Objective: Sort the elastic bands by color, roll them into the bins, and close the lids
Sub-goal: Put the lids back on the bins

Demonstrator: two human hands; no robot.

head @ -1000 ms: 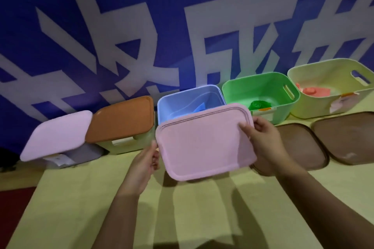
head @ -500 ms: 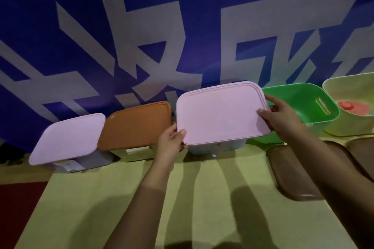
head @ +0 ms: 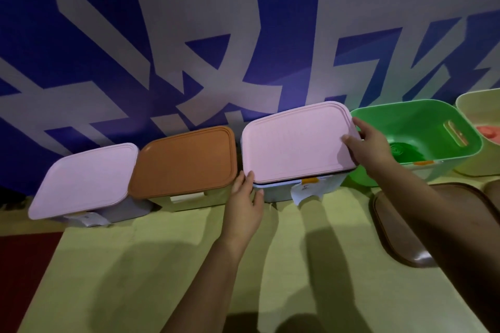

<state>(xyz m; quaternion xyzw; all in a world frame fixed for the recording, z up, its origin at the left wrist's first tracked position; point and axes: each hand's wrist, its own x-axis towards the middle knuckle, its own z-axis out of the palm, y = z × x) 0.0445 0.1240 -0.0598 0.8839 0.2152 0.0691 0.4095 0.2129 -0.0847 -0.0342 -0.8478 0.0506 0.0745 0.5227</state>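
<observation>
Nearest to you is the yellow-green table, with both your forearms reaching over it. At the right, under your right arm, a brown lid lies flat on the table, and the edge of a second one shows at the frame border.

Your left hand holds the front left corner of the pink lid; the thumb lies on the top edge and the other fingers are hidden below. Your right hand grips the right edge of the same lid, thumb on top, fingers curled over the side. The lid sits on the blue bin (a small gap shows along the front, so it is not pressed fully down). A white label hangs on the bin's front.

Further back the bins stand in one row against the blue banner. Left of the blue bin is a bin with an orange lid, then a bin with another pink lid. To the right, the green bin is open with a green roll inside, and the cream bin holds a red roll.
</observation>
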